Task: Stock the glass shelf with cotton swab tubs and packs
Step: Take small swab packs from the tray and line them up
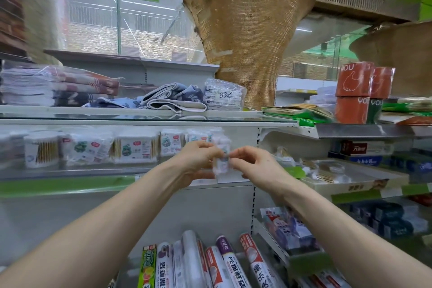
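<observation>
The left hand (201, 159) and right hand (254, 166) pinch one small cotton swab pack (221, 163) from 9 and 3 o'clock; its long axis is upright; the glass shelf (93, 170) lies at 12 o'clock, probably equally near both.

Folded towels (173, 98) lie above the left hand (198, 159), beside a clear pack (224, 97) (marked 8306). Orange rolls (353, 82) stand up and right of the right hand (254, 163); cling-film rolls (224, 264) lie below both.
</observation>
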The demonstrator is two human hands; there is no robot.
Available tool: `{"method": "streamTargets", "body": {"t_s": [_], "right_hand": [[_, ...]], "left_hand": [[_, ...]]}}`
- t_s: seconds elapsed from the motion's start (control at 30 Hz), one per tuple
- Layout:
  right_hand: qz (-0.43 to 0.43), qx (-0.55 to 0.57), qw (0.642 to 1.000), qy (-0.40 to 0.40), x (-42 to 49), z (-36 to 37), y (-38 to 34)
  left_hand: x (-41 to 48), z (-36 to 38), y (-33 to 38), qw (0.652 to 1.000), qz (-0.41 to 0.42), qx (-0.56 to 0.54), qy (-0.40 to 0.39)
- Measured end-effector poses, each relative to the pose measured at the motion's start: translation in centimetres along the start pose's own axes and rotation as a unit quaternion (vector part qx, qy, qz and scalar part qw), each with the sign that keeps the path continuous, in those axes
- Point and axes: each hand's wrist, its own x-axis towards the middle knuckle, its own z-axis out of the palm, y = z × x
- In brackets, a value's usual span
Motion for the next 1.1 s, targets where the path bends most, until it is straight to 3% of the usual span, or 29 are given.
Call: {"method": "streamTargets", "body": {"t_s": [0.13,0.27,0.6,0.73,1.1], "right_hand": [[0.026,0.008,0.999,0.034,0.9,-0.3,0.9],[0.045,0.053,0.998,-0.013,1.2,0.0,1.0],[0.055,-0.002,0.996,-0.067,2.8,0.3,2.1],[0.064,-0.023,0.996,-0.053,4.5,-0.1,2.1],[0.082,-0.13,0.987,-0.04,10.8,-0.4,4.0]], "left_hand": [[0.2,-0.7,-0.2,0.997,-0.035,-0.067,0.014],[0.5,-0.6,-0.4,0.998,-0.044,-0.05,0.016],[2.1,-1.2,-1.3,0.993,-0.03,0.113,0.015],[3.3,-1.1,-0.9,0.985,-0.018,0.167,0.024],[9.7,-0.4,-0.9,0.973,-0.006,0.22,0.065]]}}
